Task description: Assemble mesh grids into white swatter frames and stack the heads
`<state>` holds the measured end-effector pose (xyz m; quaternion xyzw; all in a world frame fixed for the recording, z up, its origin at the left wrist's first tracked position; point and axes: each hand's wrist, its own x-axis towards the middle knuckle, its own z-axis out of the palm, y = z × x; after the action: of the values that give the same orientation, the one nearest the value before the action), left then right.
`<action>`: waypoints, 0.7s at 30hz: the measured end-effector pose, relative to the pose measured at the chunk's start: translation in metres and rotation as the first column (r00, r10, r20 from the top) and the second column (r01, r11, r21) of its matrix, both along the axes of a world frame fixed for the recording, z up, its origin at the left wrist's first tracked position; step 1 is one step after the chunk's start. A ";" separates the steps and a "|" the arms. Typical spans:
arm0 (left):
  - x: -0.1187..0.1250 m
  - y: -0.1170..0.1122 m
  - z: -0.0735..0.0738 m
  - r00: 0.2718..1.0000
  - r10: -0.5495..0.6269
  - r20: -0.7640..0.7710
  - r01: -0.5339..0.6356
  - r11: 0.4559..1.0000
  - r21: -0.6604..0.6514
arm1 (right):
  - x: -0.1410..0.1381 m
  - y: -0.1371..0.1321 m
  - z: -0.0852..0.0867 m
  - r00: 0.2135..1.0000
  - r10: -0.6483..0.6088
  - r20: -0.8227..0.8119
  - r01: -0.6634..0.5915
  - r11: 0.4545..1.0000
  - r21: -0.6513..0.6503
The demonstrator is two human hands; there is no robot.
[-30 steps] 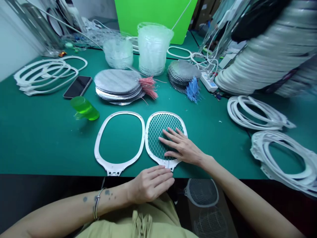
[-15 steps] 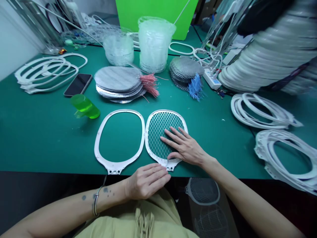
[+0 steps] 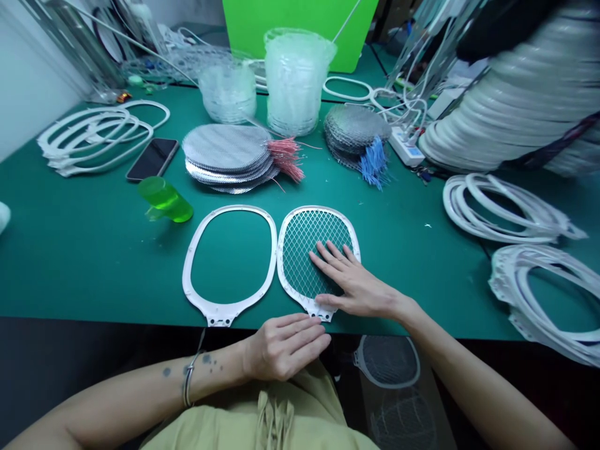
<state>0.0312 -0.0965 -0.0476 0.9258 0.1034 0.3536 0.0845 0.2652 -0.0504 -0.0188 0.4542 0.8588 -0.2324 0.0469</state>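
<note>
Two white plastic racket frames lie side by side near the table's front edge. The left frame [image 3: 229, 310] is an open ring with the green mat showing through. A silvery diamond-pattern mesh [image 3: 304, 250] fills the right frame [image 3: 281, 262]. My right hand [image 3: 349, 281] lies palm down on that mesh with fingers spread, the thumb over the frame's lower rim. My left hand [image 3: 288, 345] is at the narrow neck of the same frame, fingers stretched out close together; its thumb is hidden.
Behind the frames are stacked mesh sheets with red wires [image 3: 227, 150], darker mesh sheets with blue wires [image 3: 351, 132], a phone [image 3: 152, 159] and a green tape roll [image 3: 166, 200]. White frames [image 3: 501, 209] pile up at right. Clear plastic rings [image 3: 297, 81] stand at the back.
The whole view has shifted slightly. My right hand's fingers have moved a little on the mesh; my left hand stays at the neck. A white object now shows at the left edge.
</note>
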 end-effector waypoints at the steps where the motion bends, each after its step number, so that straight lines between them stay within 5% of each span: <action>1: 0.000 -0.001 -0.001 1.000 0.002 0.005 -0.003 1.000 0.002 | 0.000 -0.001 -0.001 1.000 0.004 -0.005 -0.004 1.000 -0.004; 10: 0.003 -0.003 -0.005 0.999 -0.016 0.050 0.017 1.000 -0.018 | -0.001 0.000 -0.003 1.000 -0.016 0.020 0.017 0.999 -0.030; 16: 0.015 -0.015 -0.008 0.989 0.103 0.107 -0.099 0.994 -0.035 | -0.003 0.000 -0.004 0.998 -0.022 0.058 0.024 0.999 -0.039; 21: 0.004 -0.019 -0.013 0.994 -0.005 0.109 0.012 0.998 -0.066 | -0.005 0.001 -0.005 0.996 -0.004 0.087 0.005 1.000 -0.006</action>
<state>0.0352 -0.1154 -0.0604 0.9024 0.1065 0.3994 0.1221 0.2606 -0.0494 -0.0235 0.4656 0.8542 -0.2151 0.0850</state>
